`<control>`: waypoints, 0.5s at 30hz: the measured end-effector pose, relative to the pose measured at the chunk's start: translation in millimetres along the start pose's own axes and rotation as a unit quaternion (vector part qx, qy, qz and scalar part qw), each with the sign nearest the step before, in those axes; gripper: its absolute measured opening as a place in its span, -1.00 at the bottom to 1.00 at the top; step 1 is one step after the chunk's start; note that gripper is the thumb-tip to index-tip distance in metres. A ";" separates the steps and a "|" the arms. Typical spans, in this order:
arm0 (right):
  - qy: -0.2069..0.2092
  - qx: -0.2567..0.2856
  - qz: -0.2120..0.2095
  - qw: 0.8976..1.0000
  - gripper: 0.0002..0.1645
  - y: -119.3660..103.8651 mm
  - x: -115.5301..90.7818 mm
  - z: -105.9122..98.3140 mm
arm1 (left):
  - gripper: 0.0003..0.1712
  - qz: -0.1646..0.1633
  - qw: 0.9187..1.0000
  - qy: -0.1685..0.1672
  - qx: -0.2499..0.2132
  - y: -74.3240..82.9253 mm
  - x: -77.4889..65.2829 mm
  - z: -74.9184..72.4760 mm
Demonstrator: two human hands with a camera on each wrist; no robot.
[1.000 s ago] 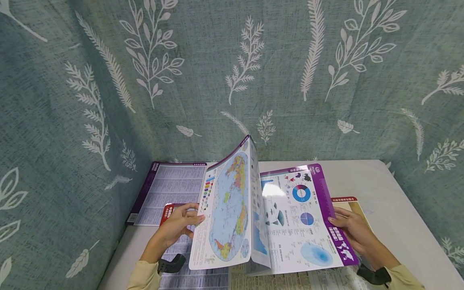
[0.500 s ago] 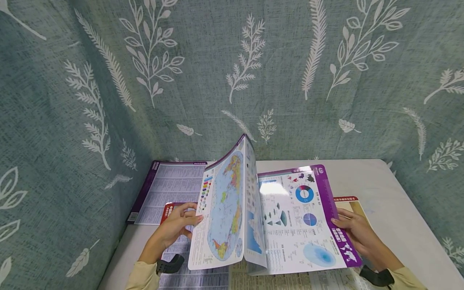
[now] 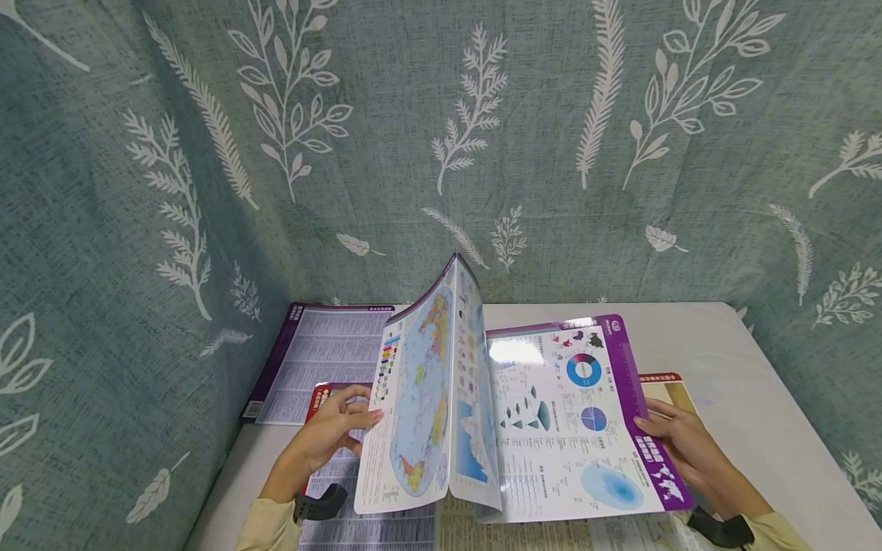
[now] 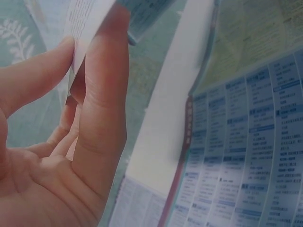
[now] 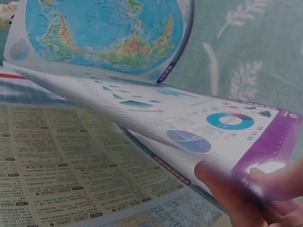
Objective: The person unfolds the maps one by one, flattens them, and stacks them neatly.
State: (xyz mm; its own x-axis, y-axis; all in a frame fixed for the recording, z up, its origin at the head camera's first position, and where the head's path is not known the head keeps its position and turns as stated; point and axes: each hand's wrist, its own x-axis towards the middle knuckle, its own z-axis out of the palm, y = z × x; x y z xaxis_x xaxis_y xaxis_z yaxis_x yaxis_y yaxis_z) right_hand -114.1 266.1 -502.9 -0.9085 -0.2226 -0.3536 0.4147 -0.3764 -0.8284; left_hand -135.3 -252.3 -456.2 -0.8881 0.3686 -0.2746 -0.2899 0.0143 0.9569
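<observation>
A folding world map [image 3: 416, 413] with purple borders is held partly unfolded, its middle crease standing up. My left hand [image 3: 331, 432] pinches its left edge between thumb and fingers; the left wrist view shows the thumb [image 4: 45, 71] on the printed face and the fingers behind. At the right, my right hand [image 3: 682, 444] grips the purple edge panel [image 3: 644, 428], thumb on top and fingers beneath. Charts and a blue ring diagram [image 5: 230, 121] are printed on that right panel. Below the map lies another opened printed sheet [image 3: 510, 536] with dense text, partly hidden by it.
A purple-edged printed sheet [image 3: 331, 352] lies at the table's back left. Red-cornered parts of the lower sheet show beside both hands. The white table [image 3: 744, 383] meets a green leaf-patterned cloth [image 3: 386, 138] behind and at the sides.
The right hand has drawn its panel slightly to the right. The map's raised crease has leaned left, and the fold between the panels has widened. The left hand has barely shifted.
</observation>
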 end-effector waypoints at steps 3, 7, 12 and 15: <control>-0.002 -0.002 -0.001 1.000 -0.60 0.5 -0.7 -1.1 | -0.55 -0.002 1.000 0.006 -0.001 -0.6 -1.1 -1.3; 0.000 0.000 0.000 1.000 -0.59 1.8 -1.2 -3.0 | -0.53 -0.003 1.000 0.011 -0.001 -2.1 -2.2 -4.2; 0.013 0.013 0.007 1.000 -0.59 3.1 -2.4 -5.1 | -0.54 -0.004 1.000 0.011 -0.001 -3.1 -4.0 -7.7; 0.018 0.018 0.009 1.000 -0.59 3.8 -3.5 -6.0 | -0.53 -0.005 1.000 0.013 0.002 -3.1 -5.0 -8.7</control>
State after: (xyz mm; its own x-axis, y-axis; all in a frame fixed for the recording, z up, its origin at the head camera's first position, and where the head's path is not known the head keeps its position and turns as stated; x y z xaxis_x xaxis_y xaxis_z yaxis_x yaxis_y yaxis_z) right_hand -109.7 270.9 -507.4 -0.9018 -0.1972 -0.3846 0.4322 -0.4045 -0.8060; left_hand -133.0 -262.3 -458.7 -0.8941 0.3447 -0.2859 -0.2970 0.0213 0.9546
